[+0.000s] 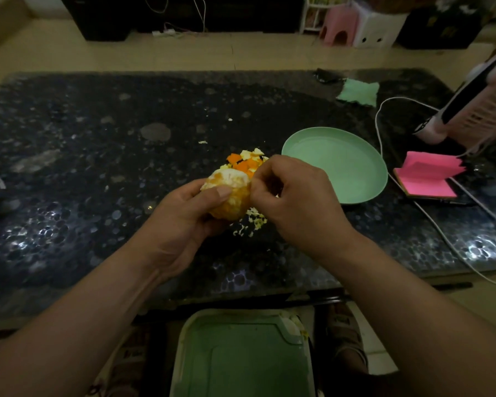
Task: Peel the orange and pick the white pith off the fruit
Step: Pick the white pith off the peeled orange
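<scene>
My left hand (181,216) grips a peeled orange (229,193) from below and the left, thumb across its front. Patches of white pith still cover the top of the fruit. My right hand (292,202) is curled against the orange's right side, its fingertips pinching at the pith there. Behind the fruit lies a pile of orange peel pieces (245,161). Small white pith scraps (252,222) are scattered on the table under my hands.
A dark pebble-patterned table (98,167) carries a green plate (338,164) to the right, a pink notepad (427,176), a white cable (441,230), a green cloth (358,93) and a white appliance (470,110). A green-lidded bin (241,356) stands below the table's near edge.
</scene>
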Action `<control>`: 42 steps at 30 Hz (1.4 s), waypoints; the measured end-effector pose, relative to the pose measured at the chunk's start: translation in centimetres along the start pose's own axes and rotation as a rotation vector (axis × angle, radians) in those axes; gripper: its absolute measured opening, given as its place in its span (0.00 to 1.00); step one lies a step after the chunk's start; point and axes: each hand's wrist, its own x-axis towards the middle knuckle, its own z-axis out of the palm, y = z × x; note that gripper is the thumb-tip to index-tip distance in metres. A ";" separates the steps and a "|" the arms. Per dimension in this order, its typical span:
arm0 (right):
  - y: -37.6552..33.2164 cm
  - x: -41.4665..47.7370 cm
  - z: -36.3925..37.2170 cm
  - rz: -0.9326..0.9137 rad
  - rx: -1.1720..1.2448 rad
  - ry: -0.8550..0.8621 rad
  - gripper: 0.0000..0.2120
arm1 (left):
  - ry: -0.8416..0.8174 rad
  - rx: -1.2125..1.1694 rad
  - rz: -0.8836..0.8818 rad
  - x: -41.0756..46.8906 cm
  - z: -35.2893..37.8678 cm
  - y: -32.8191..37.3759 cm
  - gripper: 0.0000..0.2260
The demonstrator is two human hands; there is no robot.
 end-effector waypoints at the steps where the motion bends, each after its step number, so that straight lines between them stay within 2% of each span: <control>1: 0.0 0.0 -0.1 0.027 0.051 -0.002 0.04 | -0.013 -0.021 -0.006 0.0 -0.1 0.1 0.21; 6: 0.0 0.1 -0.3 0.113 0.213 -0.030 0.06 | -0.062 -0.082 -0.030 -0.2 -0.4 0.7 0.21; 12: -0.2 0.1 -0.4 0.175 0.251 -0.096 0.09 | -0.052 -0.079 -0.022 0.0 -1.0 0.7 0.21; 23: -0.4 0.0 0.3 0.040 0.043 -0.029 0.06 | -0.027 -0.005 0.054 0.0 -0.7 0.6 0.22; 31: -0.8 0.0 0.3 0.041 0.154 0.051 0.05 | -0.124 -0.065 0.048 -0.2 -0.7 0.6 0.28; 36: -1.0 -0.1 0.1 0.046 0.235 0.063 0.05 | -0.184 -0.143 0.013 -0.3 -0.6 0.8 0.20; 42: -0.8 0.0 -0.1 0.070 0.260 0.040 0.04 | -0.252 -0.178 -0.037 -0.9 -0.7 1.6 0.30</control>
